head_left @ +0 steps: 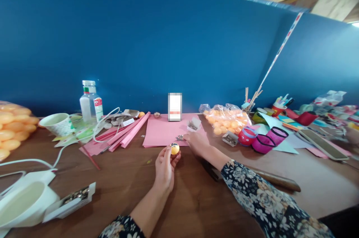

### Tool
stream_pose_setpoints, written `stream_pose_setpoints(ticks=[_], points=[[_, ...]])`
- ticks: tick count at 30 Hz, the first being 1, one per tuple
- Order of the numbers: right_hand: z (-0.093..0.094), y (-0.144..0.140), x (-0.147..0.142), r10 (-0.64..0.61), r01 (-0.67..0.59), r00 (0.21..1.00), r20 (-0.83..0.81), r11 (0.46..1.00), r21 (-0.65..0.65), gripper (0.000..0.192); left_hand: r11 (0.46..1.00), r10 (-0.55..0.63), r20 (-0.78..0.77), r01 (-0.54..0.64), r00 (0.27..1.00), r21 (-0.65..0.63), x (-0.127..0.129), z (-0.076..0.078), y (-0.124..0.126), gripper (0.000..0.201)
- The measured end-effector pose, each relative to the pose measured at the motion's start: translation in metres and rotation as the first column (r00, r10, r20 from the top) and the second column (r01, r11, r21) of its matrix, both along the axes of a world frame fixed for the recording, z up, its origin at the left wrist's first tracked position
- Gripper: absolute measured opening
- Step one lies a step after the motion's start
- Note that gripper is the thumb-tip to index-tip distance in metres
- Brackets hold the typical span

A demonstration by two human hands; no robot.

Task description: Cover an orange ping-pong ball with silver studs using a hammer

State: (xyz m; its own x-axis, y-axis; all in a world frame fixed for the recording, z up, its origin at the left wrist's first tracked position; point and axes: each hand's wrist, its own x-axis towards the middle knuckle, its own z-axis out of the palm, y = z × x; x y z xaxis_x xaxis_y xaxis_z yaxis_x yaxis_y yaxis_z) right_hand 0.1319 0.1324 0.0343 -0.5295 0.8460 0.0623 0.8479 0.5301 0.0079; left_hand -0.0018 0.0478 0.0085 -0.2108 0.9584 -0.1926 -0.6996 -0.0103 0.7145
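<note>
My left hand grips a small orange ball between thumb and fingers. Shiny metallic bits cover the top of the ball. My right hand reaches over the near edge of the pink paper, its fingertips pinched together at a little pile of small metal pieces. Whether anything sits between those fingertips is too small to make out. Just behind that hand lies a small open white box with more metal pieces. A shiny metallic ball rests at the paper's back edge.
Bags of orange balls stand at right-back and far left. A clear bottle, paper cup and white cable are left. Near the right forearm lies a wooden-handled tool. A white bowl and tack box sit front-left.
</note>
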Motion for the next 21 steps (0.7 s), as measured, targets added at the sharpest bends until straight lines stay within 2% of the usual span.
stream_pose_setpoints(ticks=[13, 21], points=[[0.0014, -0.0026, -0.0005, -0.019, 0.018, 1.000, 0.009, 0.999, 0.029, 0.027, 1.000, 0.004, -0.020, -0.005, 1.000, -0.014, 0.0007, 0.0024, -0.0011, 0.021], [0.0031, -0.0044, -0.0025, -0.033, 0.034, 0.999, -0.020, 0.999, 0.030, 0.021, 1.000, -0.003, -0.016, 0.002, 1.000, -0.002, 0.0011, -0.0004, -0.0004, 0.021]])
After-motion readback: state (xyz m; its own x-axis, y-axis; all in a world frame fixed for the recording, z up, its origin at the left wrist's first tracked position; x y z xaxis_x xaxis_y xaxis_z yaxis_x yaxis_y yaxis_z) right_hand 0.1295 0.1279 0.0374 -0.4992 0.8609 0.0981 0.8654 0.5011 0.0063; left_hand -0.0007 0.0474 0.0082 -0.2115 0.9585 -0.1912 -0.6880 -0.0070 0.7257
